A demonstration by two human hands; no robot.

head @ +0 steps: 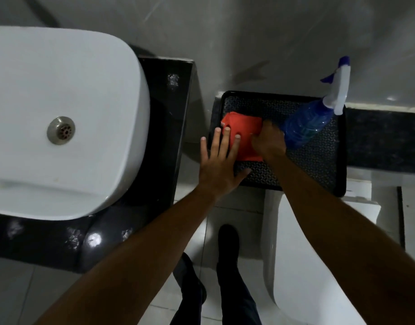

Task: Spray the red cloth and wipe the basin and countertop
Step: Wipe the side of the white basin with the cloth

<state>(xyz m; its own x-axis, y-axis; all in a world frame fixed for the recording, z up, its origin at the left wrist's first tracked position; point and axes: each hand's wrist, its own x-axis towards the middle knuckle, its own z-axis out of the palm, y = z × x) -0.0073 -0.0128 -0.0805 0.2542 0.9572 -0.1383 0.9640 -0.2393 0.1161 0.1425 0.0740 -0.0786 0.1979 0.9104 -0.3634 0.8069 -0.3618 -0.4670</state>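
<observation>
Red cloth (243, 137), folded, lies on the left part of a black textured tray (319, 160), and I see both hands on it. My left hand (219, 165) is spread flat, fingers apart, its fingertips resting on the cloth's left edge and its palm over the tray's near-left rim. My right hand (270, 140) is curled on the cloth's right side, fingers clamped on the fabric. Just beside that hand a blue spray bottle (307, 124) with a white and blue trigger head stands on the tray. To the left a white basin (61, 123) with a metal drain (61, 130) sits on the glossy black surface (164, 113).
</observation>
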